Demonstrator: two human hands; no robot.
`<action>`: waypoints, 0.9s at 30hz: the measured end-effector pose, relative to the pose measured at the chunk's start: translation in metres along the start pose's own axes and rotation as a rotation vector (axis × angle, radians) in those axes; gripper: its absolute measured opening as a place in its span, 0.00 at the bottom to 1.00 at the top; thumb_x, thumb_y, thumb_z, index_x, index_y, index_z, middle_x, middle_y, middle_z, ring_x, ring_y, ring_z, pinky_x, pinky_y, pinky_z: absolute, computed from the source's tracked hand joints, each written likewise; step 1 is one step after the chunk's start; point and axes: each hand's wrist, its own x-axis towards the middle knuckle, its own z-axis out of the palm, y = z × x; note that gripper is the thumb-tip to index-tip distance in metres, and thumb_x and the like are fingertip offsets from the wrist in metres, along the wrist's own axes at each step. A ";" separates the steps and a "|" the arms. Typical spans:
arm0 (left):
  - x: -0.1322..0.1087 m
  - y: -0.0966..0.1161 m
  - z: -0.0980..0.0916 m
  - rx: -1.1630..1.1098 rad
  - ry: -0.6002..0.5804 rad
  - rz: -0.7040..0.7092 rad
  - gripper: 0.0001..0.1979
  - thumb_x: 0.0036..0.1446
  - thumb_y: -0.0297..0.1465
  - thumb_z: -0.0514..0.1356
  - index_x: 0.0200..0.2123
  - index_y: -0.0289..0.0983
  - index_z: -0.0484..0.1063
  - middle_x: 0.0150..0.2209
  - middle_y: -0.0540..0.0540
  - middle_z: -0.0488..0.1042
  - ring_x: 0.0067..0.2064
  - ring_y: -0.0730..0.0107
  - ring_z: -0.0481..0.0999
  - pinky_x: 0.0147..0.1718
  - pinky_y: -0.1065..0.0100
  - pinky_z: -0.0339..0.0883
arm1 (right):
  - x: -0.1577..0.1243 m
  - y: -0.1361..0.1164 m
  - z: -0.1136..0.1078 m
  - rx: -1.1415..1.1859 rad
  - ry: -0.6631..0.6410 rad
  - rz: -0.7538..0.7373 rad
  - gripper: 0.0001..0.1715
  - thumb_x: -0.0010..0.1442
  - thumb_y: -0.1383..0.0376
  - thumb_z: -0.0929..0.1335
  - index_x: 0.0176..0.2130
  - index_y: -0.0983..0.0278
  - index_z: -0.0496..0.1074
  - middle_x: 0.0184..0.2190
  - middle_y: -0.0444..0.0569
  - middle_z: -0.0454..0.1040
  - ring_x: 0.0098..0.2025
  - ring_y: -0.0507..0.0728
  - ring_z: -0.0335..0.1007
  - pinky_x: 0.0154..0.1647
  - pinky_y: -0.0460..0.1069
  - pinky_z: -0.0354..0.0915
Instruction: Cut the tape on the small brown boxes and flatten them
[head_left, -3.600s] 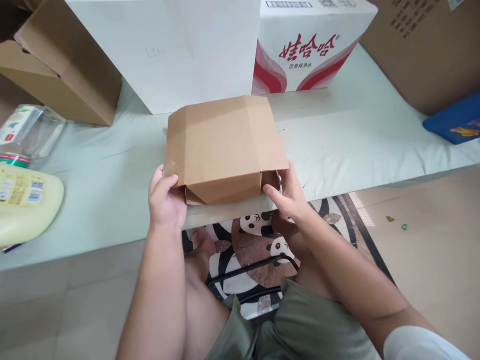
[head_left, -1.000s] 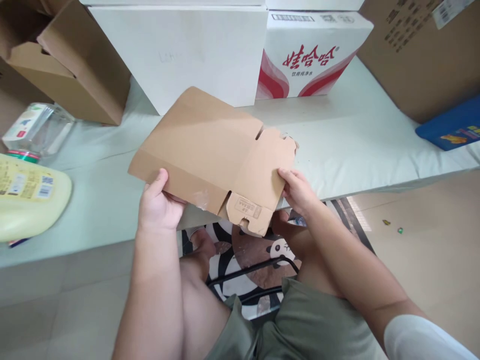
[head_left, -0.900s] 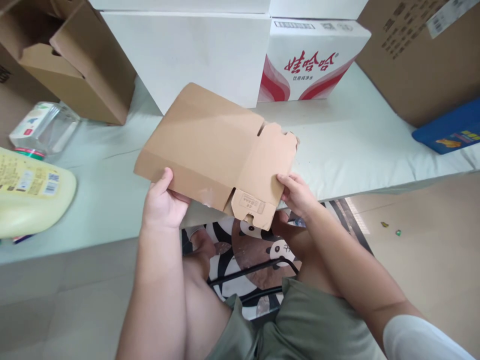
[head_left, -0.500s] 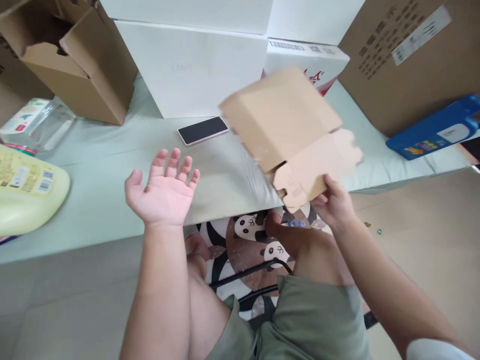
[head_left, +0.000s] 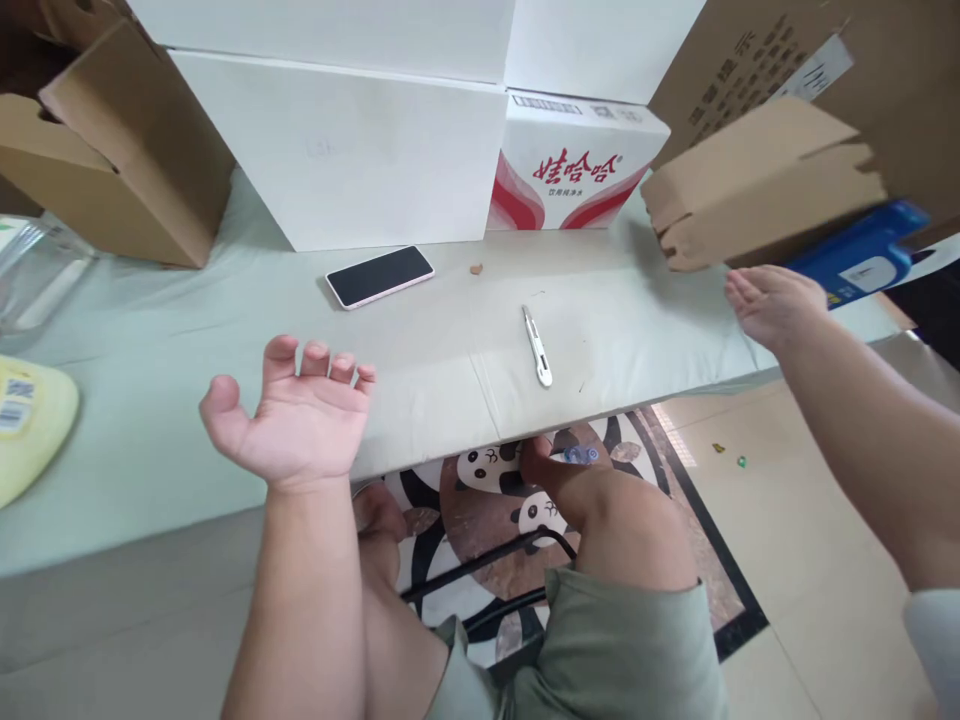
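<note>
My left hand (head_left: pixel 296 415) is held palm up over the front of the cloth-covered table (head_left: pixel 420 370), fingers spread and curled slightly, with nothing in it. At the right, my right hand (head_left: pixel 776 305) is just below a brown cardboard box (head_left: pixel 757 190). Its fingers point left, loosely bent, and none visibly wraps round the cardboard. Whether the fingertips still touch the box's lower edge is hard to make out. The box is slightly blurred and lies across a blue bottle (head_left: pixel 862 260). A white utility knife (head_left: pixel 537 345) lies on the cloth between my hands.
A phone (head_left: pixel 380 277) lies near white boxes (head_left: pixel 337 150). A red-and-white carton (head_left: pixel 577 170) stands beside them, and a large brown carton (head_left: pixel 750 60) is behind. An open brown box (head_left: pixel 150 150), a clear container (head_left: pixel 45 270) and a yellow bottle (head_left: pixel 37 430) are at the left.
My right hand and the cardboard box have moved right, uncovering the utility knife and carton front. The box has left my right hand's grip. My left hand remains raised, slightly lower and further left.
</note>
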 end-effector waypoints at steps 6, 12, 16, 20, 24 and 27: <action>0.003 0.004 -0.003 -0.020 -0.016 0.005 0.17 0.60 0.49 0.55 0.32 0.46 0.77 0.31 0.48 0.75 0.32 0.68 0.73 0.36 0.64 0.74 | -0.023 0.037 0.036 -0.008 -0.005 0.243 0.11 0.53 0.69 0.76 0.33 0.58 0.72 0.41 0.55 0.79 0.46 0.61 0.80 0.46 0.58 0.77; -0.001 0.012 -0.013 -0.080 -0.016 -0.003 0.17 0.58 0.50 0.56 0.33 0.46 0.77 0.30 0.48 0.75 0.32 0.66 0.73 0.35 0.63 0.74 | -0.058 0.036 0.062 -0.092 -0.035 0.305 0.07 0.57 0.72 0.73 0.35 0.61 0.74 0.43 0.52 0.80 0.39 0.55 0.81 0.40 0.51 0.78; -0.005 0.020 -0.022 -0.205 0.008 0.016 0.17 0.57 0.48 0.56 0.32 0.43 0.76 0.29 0.48 0.74 0.30 0.67 0.72 0.34 0.64 0.73 | -0.074 0.012 0.098 -0.175 -0.154 0.262 0.05 0.58 0.73 0.71 0.34 0.63 0.77 0.38 0.51 0.78 0.34 0.52 0.80 0.35 0.46 0.75; -0.007 0.031 -0.033 -0.284 -0.006 0.049 0.16 0.57 0.48 0.58 0.33 0.43 0.76 0.29 0.49 0.73 0.30 0.68 0.72 0.34 0.64 0.73 | -0.097 -0.008 0.163 -0.262 -0.341 0.152 0.06 0.55 0.73 0.74 0.35 0.63 0.79 0.38 0.50 0.79 0.31 0.50 0.77 0.31 0.46 0.73; -0.007 0.041 -0.044 -0.301 -0.051 0.100 0.16 0.56 0.49 0.60 0.33 0.43 0.75 0.30 0.49 0.72 0.31 0.68 0.73 0.36 0.63 0.73 | -0.130 -0.018 0.259 -0.328 -0.574 0.034 0.11 0.53 0.71 0.75 0.38 0.63 0.81 0.40 0.50 0.82 0.31 0.51 0.77 0.33 0.48 0.73; -0.004 0.047 -0.049 -0.336 -0.042 0.110 0.16 0.58 0.48 0.58 0.33 0.43 0.75 0.31 0.48 0.72 0.32 0.67 0.72 0.36 0.63 0.72 | -0.158 -0.027 0.344 -0.377 -0.752 -0.084 0.13 0.52 0.71 0.74 0.40 0.62 0.82 0.41 0.49 0.83 0.35 0.53 0.78 0.42 0.53 0.76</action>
